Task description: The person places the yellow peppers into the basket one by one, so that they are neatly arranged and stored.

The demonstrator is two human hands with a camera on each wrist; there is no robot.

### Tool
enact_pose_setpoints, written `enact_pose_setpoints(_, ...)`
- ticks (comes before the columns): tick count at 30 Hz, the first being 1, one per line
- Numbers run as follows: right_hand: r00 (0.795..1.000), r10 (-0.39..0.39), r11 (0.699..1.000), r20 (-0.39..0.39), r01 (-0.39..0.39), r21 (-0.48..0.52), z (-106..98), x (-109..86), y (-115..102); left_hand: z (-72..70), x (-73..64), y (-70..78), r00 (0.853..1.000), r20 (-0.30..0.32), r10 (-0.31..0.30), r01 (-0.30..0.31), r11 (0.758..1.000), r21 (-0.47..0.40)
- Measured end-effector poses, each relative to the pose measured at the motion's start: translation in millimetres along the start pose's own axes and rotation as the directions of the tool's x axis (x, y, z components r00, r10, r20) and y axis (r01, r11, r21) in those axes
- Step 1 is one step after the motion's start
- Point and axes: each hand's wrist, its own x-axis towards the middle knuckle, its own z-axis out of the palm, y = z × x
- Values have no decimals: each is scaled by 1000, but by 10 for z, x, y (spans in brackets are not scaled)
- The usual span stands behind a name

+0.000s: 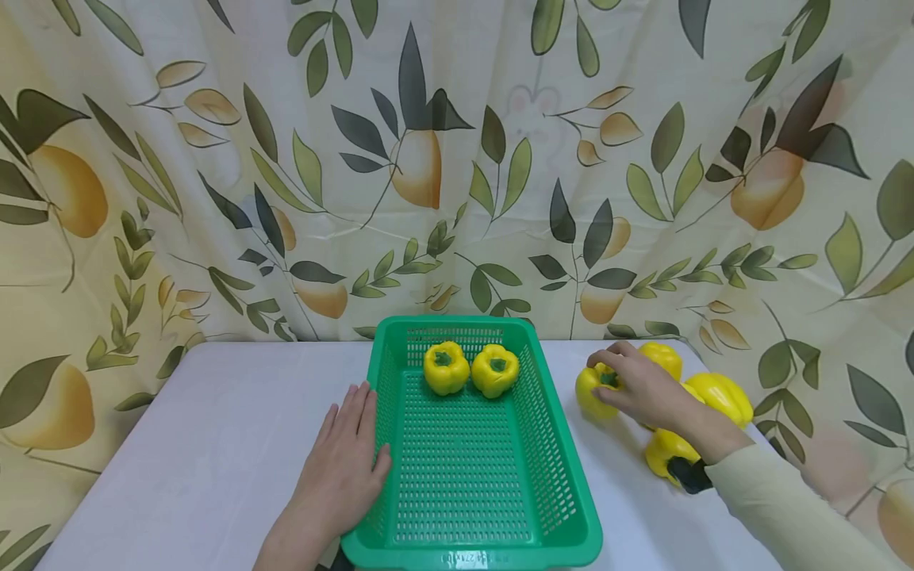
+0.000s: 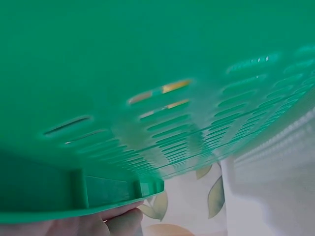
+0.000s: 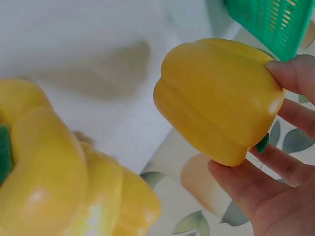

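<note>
A green plastic basket (image 1: 564, 476) with slotted walls stands in the middle of the table. Two yellow bell peppers, one (image 1: 446, 368) beside the other (image 1: 495, 371), sit at its far end. My left hand (image 1: 343, 460) lies with straight fingers against the basket's left rim; in the left wrist view its fingers show below the green rim (image 2: 74, 214). Right of the basket, my right hand (image 1: 650, 388) grips a yellow bell pepper (image 1: 594, 392) between thumb and fingers. The right wrist view shows this pepper (image 3: 216, 98) tilted, its green stem toward the palm.
Several more yellow bell peppers (image 1: 721, 396) lie grouped at the table's right side, partly hidden under my right forearm. The white tabletop (image 1: 193, 452) extends left of the basket. Behind it hangs a curtain (image 1: 471, 182) printed with fruit and leaves.
</note>
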Motion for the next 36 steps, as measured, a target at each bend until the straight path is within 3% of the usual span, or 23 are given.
enact_pose_setpoints(21,990,-116,993,-83,115,-12,-300,95,-375,5,-8,-4,1000,12,-1,1,1000,12)
enact_pose_setpoints(26,974,-186,982,-128,183,-36,-365,149,-463,13,-13,-10,1000,9,4,-4,1000,13)
enact_pose_setpoints(36,971,-201,979,-132,196,-50,-485,233,-630,13,-8,-10,1000,7,7,-7,1000,18)
